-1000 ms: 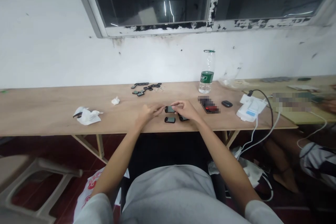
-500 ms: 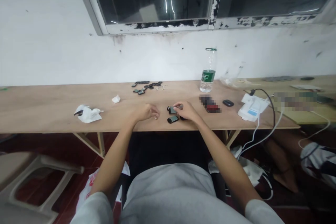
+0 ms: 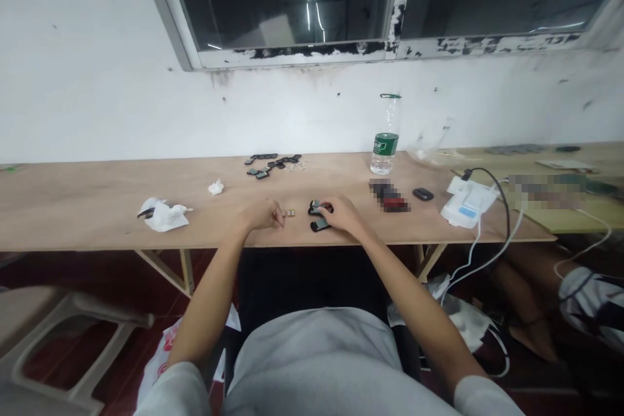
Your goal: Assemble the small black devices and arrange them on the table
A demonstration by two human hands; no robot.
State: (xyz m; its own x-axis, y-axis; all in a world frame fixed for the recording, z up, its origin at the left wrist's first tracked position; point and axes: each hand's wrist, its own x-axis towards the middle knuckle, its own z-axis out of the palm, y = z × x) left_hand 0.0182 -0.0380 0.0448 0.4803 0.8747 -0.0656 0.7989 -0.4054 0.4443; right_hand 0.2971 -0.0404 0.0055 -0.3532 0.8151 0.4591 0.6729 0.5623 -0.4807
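The plastic water bottle stands at one o'clock from the hands on the plywood table, its green label too small to read. The right hand curls narrowly over a small black device, gripping it, with a second black device touching-close at its six o'clock. The left hand is loosely curled, just beside tiny brass-coloured pieces; whether it holds anything, I cannot tell. More black devices lie at eleven o'clock.

bright even light, window glare, bowed edges
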